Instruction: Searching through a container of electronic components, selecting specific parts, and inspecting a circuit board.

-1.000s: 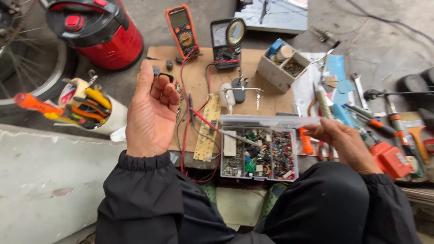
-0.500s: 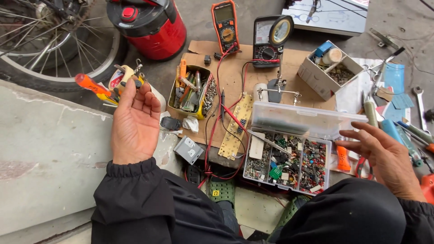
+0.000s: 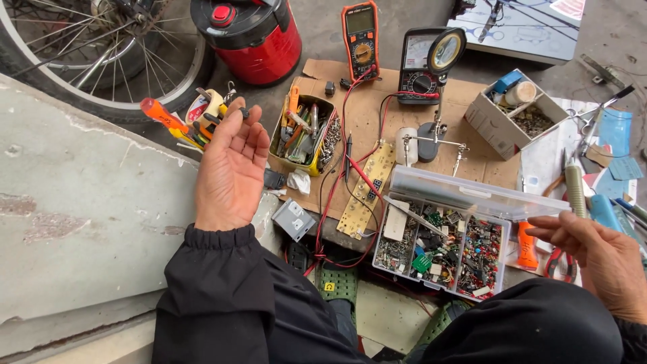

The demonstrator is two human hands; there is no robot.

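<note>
My left hand is raised palm up over the ledge's edge. Its thumb and forefinger pinch a small dark component, just in front of a cup of screwdrivers and pliers. My right hand hovers with fingers spread and nothing in it. It is at the right end of a clear compartment box full of small electronic parts, whose lid stands open. An orange-handled cutter and red pliers lie under its fingers.
On the cardboard sheet lie a yellow circuit strip, red probe leads, a yellow tin of tools, an orange multimeter, a black analog meter, a clip stand and a carton of parts. A red canister and a bicycle wheel stand behind. A concrete ledge lies left.
The view has swung left and down. My left hand has moved left toward the tool cup and opened flatter. My right hand has spread its fingers beside the box.
</note>
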